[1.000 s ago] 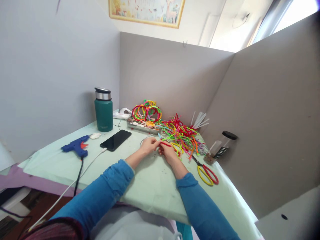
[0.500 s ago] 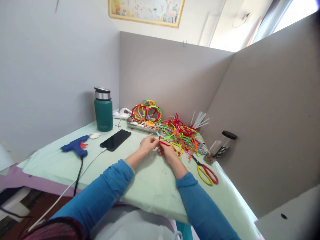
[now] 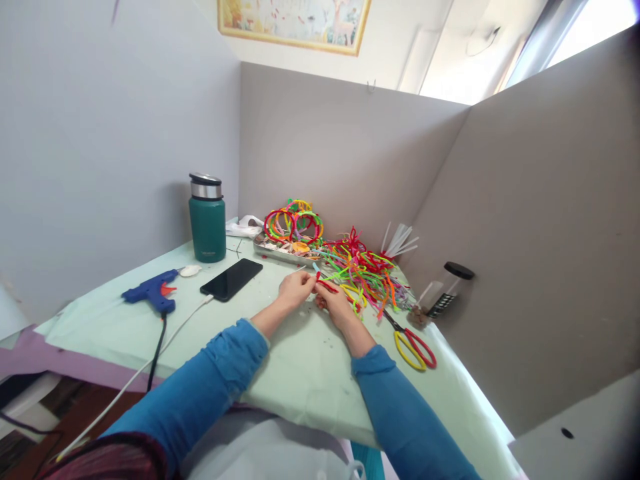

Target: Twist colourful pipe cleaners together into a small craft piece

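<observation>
A short red pipe cleaner point(image 3: 327, 287) is pinched between my two hands over the middle of the table. My left hand point(image 3: 297, 288) has its fingertips closed on the left end, where a bit of red sticks up. From the other side, my right hand point(image 3: 334, 302) grips the same piece, with the red strand lying across its fingers. The fingertips meet, so part of the piece is hidden. Just beyond the hands spreads a tangled heap of coloured pipe cleaners point(image 3: 365, 263). Red-and-yellow-handled scissors point(image 3: 414, 348) lie right of my right hand, blades pointing into the heap.
A metal tray point(image 3: 280, 253) bears pipe-cleaner rings point(image 3: 295, 225) at the back. To the left are a green bottle point(image 3: 207, 227), a black phone point(image 3: 231, 279) and a blue glue gun point(image 3: 151, 291) with its cord. A black-lidded clear jar point(image 3: 445, 293) and glue sticks point(image 3: 400, 240) stand right.
The red strand across my right hand has shifted slightly up and left. Both hands stay nearly in place, still pinching it.
</observation>
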A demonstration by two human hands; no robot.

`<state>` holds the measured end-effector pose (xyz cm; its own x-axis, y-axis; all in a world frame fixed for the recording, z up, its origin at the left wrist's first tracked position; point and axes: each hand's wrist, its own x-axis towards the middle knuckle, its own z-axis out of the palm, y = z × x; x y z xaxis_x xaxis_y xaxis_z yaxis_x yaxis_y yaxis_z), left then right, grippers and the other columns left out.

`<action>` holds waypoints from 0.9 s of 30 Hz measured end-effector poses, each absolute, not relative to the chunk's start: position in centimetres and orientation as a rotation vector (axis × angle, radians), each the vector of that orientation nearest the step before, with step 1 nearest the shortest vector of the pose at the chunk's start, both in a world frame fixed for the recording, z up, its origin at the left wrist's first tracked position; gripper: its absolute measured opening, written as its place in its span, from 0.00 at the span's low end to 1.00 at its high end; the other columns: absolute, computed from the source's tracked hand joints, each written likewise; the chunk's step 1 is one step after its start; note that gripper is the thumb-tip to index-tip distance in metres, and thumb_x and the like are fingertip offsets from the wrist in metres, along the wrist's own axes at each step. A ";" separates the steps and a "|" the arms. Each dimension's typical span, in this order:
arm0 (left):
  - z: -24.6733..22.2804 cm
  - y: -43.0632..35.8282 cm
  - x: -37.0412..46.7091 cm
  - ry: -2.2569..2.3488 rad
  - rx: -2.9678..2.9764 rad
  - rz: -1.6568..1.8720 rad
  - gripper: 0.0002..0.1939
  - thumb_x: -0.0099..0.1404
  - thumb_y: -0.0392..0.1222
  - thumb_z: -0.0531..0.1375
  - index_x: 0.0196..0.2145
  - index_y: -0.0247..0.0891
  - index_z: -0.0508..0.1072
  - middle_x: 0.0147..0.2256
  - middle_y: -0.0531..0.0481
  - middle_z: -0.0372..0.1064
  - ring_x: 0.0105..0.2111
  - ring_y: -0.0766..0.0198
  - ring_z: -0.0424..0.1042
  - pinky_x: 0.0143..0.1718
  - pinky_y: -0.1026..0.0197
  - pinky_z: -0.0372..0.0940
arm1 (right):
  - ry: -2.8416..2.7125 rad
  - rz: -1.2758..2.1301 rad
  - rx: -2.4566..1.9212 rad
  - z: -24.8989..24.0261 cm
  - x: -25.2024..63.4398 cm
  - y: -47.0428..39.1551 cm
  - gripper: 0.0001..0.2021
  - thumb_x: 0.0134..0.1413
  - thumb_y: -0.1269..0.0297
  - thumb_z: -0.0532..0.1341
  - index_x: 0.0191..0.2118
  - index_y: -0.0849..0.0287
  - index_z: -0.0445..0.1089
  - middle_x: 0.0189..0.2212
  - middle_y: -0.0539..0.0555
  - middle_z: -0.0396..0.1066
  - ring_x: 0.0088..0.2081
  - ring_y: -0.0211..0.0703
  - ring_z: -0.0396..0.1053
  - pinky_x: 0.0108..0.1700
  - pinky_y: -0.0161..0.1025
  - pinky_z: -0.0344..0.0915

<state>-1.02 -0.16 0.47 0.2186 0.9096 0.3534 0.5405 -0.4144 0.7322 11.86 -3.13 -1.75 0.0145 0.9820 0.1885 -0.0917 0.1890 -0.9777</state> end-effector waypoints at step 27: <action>0.8 -0.4 -1.0 1.363 2.121 1.027 0.20 0.60 0.52 0.49 0.23 0.36 0.73 0.23 0.52 0.70 0.25 0.67 0.64 0.27 0.66 0.53 | -1.176 1.117 -1.017 -2.3 12.0 -2.6 0.14 0.39 0.54 0.63 0.30 0.60 0.71 0.26 0.50 0.68 0.20 0.30 0.59 0.19 0.31 0.52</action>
